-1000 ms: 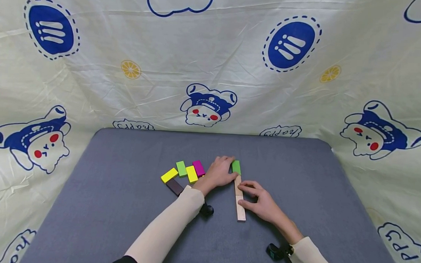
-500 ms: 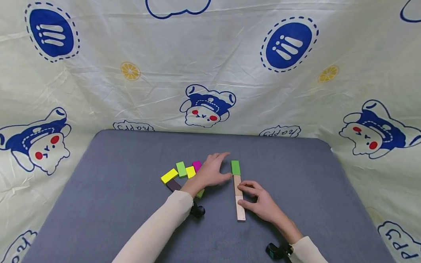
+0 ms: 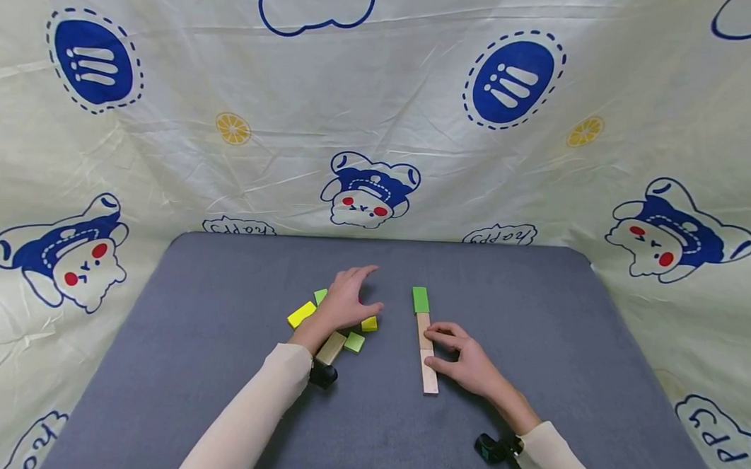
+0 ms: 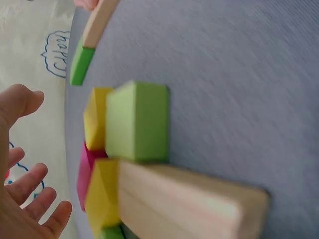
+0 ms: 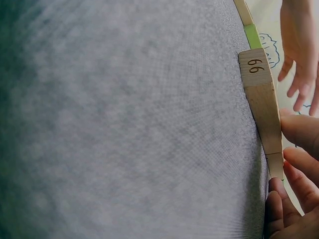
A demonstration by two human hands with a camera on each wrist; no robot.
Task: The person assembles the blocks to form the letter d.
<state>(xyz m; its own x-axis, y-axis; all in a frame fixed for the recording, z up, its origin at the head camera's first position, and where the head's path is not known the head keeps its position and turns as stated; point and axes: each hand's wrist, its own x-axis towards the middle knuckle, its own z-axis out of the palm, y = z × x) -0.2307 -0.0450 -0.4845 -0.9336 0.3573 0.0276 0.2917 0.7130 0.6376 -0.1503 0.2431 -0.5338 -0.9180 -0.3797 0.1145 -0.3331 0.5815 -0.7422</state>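
Observation:
My left hand point(image 3: 343, 300) hovers over a cluster of loose wooden blocks, fingers spread and holding nothing. Among these blocks are a yellow one point(image 3: 301, 314), a light green one point(image 3: 354, 342) and a plain wood one point(image 3: 330, 347). A magenta block point(image 4: 85, 169) also shows in the left wrist view. To the right, two plain wood blocks point(image 3: 429, 372) and a green block point(image 3: 420, 300) lie end to end in a straight row. Thumb and fingertips of my right hand point(image 3: 467, 356) rest against the right side of the plain blocks. Digits mark one block's end point(image 5: 256, 65).
The blocks lie on a grey cloth-covered table point(image 3: 214, 396). Behind it hangs a pale printed curtain point(image 3: 383, 86) that also runs down both sides. A black wrist camera point(image 3: 323, 375) sits on my left wrist, another point(image 3: 490, 449) on my right.
My left hand has let go of the green block at the row's far end and moved left over the loose blocks. The right hand and the row stay put.

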